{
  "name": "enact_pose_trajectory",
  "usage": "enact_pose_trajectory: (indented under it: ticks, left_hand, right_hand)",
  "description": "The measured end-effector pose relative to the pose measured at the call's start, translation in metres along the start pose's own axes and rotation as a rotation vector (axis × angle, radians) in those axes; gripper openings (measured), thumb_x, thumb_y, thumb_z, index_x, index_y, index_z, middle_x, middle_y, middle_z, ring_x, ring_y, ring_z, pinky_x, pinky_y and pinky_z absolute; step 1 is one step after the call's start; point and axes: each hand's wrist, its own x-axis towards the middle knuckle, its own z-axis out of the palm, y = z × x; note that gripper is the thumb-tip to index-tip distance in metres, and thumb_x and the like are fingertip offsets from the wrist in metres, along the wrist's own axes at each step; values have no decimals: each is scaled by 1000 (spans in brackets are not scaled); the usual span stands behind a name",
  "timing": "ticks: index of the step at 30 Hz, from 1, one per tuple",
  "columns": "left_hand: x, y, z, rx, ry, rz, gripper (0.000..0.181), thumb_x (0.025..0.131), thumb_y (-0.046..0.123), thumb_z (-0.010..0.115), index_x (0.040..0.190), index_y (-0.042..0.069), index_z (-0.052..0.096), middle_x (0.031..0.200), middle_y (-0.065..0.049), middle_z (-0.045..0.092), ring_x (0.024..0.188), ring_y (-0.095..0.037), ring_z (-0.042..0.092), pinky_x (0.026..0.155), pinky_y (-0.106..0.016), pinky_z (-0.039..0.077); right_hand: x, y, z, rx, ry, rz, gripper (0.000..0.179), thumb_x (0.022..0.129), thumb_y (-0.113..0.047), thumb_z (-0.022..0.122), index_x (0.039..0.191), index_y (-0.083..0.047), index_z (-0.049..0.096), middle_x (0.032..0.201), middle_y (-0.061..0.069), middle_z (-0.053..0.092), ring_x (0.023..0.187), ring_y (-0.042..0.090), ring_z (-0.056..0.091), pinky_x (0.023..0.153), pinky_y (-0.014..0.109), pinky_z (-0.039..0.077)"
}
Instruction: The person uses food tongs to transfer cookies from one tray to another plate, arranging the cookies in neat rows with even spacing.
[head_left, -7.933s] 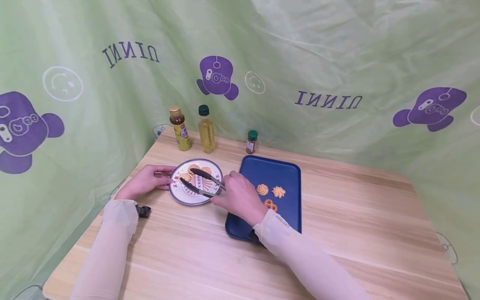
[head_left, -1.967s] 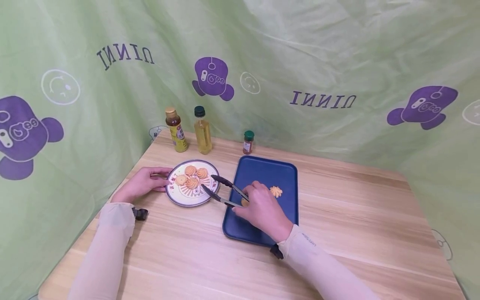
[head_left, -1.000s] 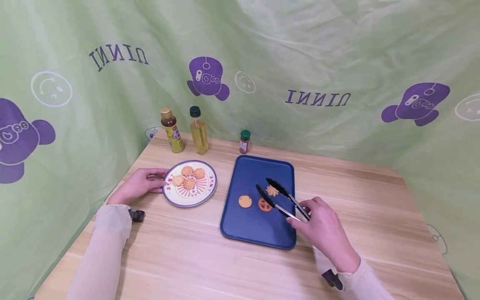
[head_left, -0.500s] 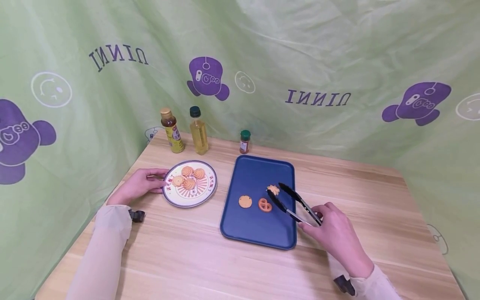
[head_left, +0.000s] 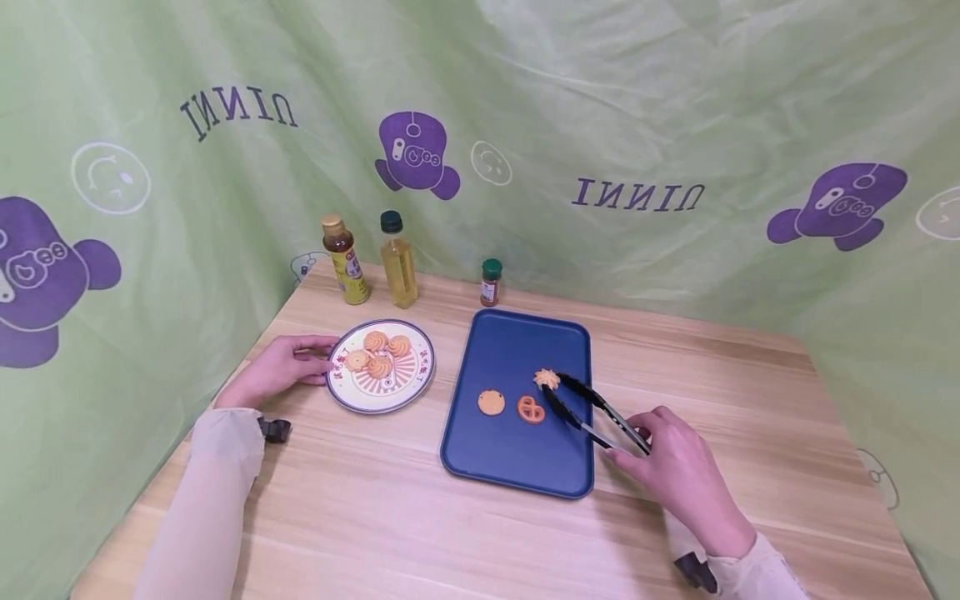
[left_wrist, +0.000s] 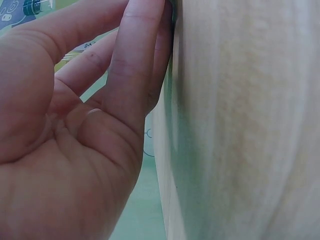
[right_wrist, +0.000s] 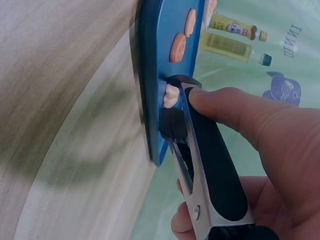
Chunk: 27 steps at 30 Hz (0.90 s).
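Observation:
My left hand (head_left: 288, 367) is at the left rim of a white plate (head_left: 401, 392) with a dark blue edge, thumb and fingers holding the rim. Swirled cookies (head_left: 379, 367) and a paler cookie (head_left: 357, 360) lie on the plate. My right hand (head_left: 678, 467) grips black-tipped metal tongs (head_left: 618, 423) over the right side of a blue tray (head_left: 510, 462). The tongs' tips stand on both sides of a star-shaped cookie (head_left: 547, 378); whether they touch it I cannot tell. A round flat cookie (head_left: 491, 402) and a pretzel-shaped cookie (head_left: 531, 409) also lie on the tray.
Behind the plate stand a yellow-labelled sauce bottle (head_left: 348, 271) and a bottle of yellow oil (head_left: 400, 271). A green-capped spice jar (head_left: 491, 283) is behind the tray. A green curtain (head_left: 525, 92) hangs along the table's back and left edges.
A swirled cookie has gone from the tray to the plate. My right hand has brought the tongs back right, around the star-shaped cookie. My left hand has stayed at the plate.

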Motion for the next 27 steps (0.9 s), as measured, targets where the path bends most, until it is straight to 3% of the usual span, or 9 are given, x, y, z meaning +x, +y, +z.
enact_pose_trajectory:
  ticks: [16,27]
  left_hand:
    - [1,2,-1,3,-4,-3,61,111,10,70,165,-5,48,166,-36,51,111,-10,76,91,-23,70]
    - [0,4,0,33,4,-6,61,110,12,72,164,-5,50,163,-36,54,119,-23,77,89,-22,70]
  right_hand:
    - [1,2,-1,-3,-16,7,43,82,-28,99,110,0,81,92,5,68,74,19,54,63,30,42]
    - [2,3,-3,-2,-13,-2,44,82,-29,99,111,-1,81,92,4,68,73,17,52,61,29,40]
